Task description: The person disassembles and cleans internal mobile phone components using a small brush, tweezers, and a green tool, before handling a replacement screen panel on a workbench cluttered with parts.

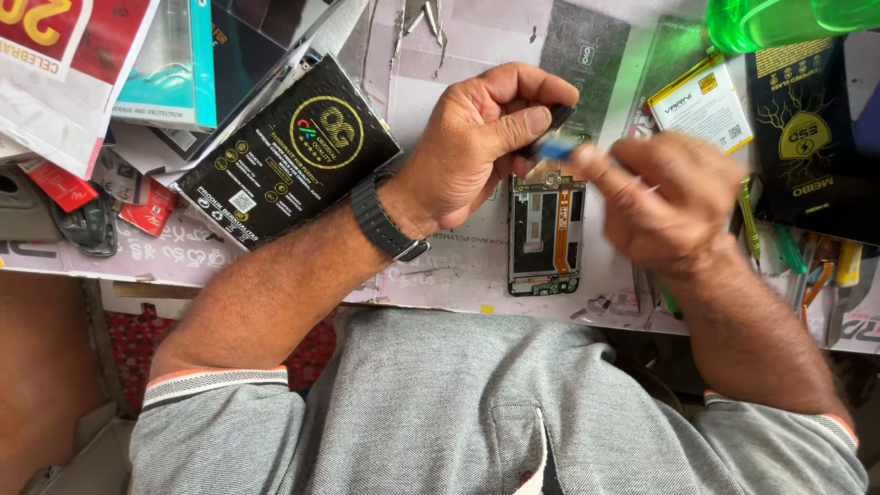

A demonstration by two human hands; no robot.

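An opened phone frame [546,235] with an orange flex strip lies on the worktable between my hands. My left hand [477,137], with a black wristband, pinches a small dark part [550,124] above the phone's top end. My right hand [674,197] is blurred with motion and holds a small blue-tipped tool [556,148] against that part. A thin metal point sticks out of the right hand's far side.
A black flat box [289,151] lies left of my left hand, with packets and cards piled beyond it. A white battery [701,103], a black packet [807,128] and a green bottle [779,20] sit at right. Screwdrivers and tweezers [807,266] lie by the table's right edge.
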